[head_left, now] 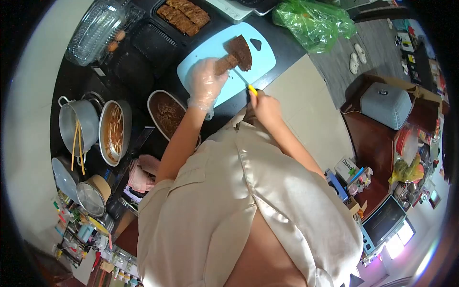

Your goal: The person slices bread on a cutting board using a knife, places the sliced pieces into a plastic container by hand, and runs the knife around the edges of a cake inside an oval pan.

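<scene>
A light blue cutting board lies on the dark counter, with a dark brown cake piece near its middle. My left hand, in a clear plastic glove, is closed on a brown slice that touches or overlaps the larger piece. My bare right hand is wrapped round the yellow handle of a knife. The knife's blade points up and left, beside the slice; its tip is hard to make out.
A black tray of brown slices stands behind the board, near clear plastic boxes and a green bag. Two oval dishes and a pot with chopsticks are at the left.
</scene>
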`<action>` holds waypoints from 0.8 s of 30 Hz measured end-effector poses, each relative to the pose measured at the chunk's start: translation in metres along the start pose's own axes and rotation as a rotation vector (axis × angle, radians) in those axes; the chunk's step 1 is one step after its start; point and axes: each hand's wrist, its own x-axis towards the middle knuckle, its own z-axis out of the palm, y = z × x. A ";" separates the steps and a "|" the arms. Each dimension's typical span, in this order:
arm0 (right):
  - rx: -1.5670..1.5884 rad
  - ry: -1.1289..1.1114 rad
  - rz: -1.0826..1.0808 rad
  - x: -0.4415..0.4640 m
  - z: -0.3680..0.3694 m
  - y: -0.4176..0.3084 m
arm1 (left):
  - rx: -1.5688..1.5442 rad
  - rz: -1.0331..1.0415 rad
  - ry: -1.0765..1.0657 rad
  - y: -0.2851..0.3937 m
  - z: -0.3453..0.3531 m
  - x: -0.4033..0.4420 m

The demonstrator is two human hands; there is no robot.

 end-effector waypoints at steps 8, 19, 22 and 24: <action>0.071 0.027 -0.029 -0.001 -0.035 -0.020 | -0.119 -0.037 -0.042 0.007 -0.026 -0.008; -0.026 0.043 -0.103 0.032 -0.026 -0.048 | -0.134 0.041 0.004 0.001 -0.010 -0.007; -0.034 0.041 -0.091 0.033 -0.018 -0.043 | -0.144 0.021 -0.021 0.002 -0.014 -0.008; -0.041 -0.012 -0.051 0.020 -0.020 -0.036 | -0.161 -0.013 -0.042 0.000 -0.014 -0.004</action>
